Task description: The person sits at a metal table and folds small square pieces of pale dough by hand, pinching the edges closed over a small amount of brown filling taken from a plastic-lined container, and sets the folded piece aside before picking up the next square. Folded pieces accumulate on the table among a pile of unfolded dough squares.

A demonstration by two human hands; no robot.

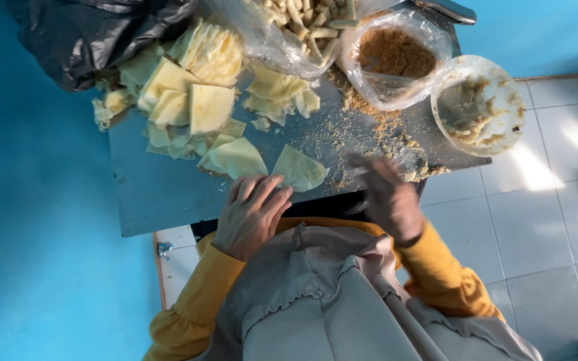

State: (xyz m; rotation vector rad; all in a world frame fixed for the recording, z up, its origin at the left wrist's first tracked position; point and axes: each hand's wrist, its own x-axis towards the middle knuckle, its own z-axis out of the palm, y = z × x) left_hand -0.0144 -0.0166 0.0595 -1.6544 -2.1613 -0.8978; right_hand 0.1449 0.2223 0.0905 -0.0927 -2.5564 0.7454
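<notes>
So, looking down at the bench (162, 194): a triangular pastry wrapper (298, 168) lies flat just ahead of the hands, between them, its long edge running roughly left to right and its point aimed away from the person. The left hand (250, 215) is nearer, resting flat and relaxed with its fingertips right at the wrapper's near corner, gripping nothing. The right hand (388, 197) is off to the right of the wrapper and blurred, so I can't tell whether it's pinching anything. Just past that right hand there's loose crumbly filling (396, 144) scattered on the bench, then a bag of brown crumbs (396, 53) and a messy white bowl (479, 107) further out. Ahead of the left hand sits a pile of more wrappers (188, 100). Nothing lies between the hands and the wrapper.
</notes>
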